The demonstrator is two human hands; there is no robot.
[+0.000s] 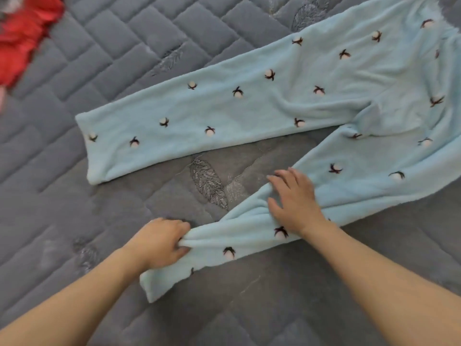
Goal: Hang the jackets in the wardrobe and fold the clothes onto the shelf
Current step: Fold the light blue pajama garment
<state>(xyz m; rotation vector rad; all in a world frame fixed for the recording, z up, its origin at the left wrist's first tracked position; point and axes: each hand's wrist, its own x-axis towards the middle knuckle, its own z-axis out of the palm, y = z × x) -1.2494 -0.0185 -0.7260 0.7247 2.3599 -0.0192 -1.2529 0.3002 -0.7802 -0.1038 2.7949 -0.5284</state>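
Light blue fleece trousers (274,103) with small white-and-dark flower marks lie spread on a grey quilted bed cover (74,196). One leg stretches flat toward the left; the nearer leg runs down toward me and is bunched. My left hand (162,243) grips that nearer leg close to its cuff, fingers curled into the cloth. My right hand (294,198) rests flat on the same leg higher up, fingers spread and straight. The waist end runs out of view at the upper right.
A red garment (22,36) lies crumpled at the top left corner of the bed cover. Grey quilted surface shows between the two trouser legs and all along the near side and left.
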